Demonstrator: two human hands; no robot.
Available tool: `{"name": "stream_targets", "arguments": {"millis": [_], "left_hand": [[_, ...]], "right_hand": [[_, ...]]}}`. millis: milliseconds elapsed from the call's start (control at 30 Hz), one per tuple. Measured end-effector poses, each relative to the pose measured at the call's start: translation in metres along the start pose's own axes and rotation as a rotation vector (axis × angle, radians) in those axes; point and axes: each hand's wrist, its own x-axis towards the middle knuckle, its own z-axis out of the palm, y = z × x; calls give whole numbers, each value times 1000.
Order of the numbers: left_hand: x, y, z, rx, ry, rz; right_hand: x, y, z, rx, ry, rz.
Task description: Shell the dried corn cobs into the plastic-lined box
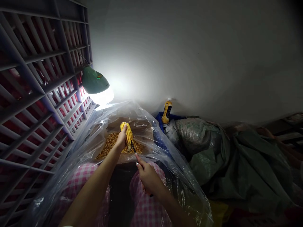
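My left hand [121, 138] is closed around an ear of corn [129, 134], which stands tilted with its yellow kernels still in rows over most of the side I see. In my right hand [149, 176] is a thin dark tool that looks like a screwdriver [133, 147]; its tip meets the lower part of the cob, and my fingers hide most of its handle. Below the cob, loose corn kernels [107, 145] lie in a clear plastic bag [144, 118] spread open in front of my knees.
A lit green lamp [96, 80] hangs from stacked plastic crates [44, 91] on the left. Behind the bag a yellow bottle [167, 110] stands by a blue bin [161, 121]. Filled sacks [196, 132] and dark green cloth [241, 170] lie on the right, against a pale wall.
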Motion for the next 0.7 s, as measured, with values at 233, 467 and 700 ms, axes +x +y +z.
{"name": "stream_targets", "arguments": {"millis": [233, 467, 700], "left_hand": [[-4, 6, 1, -35, 20, -39], [-2, 6, -2, -46, 72, -8], [-4, 6, -3, -34, 123, -2]], "right_hand": [[3, -7, 3, 70, -48, 30], [6, -16, -8, 288, -178, 142], [12, -18, -6, -234, 9, -78]]}}
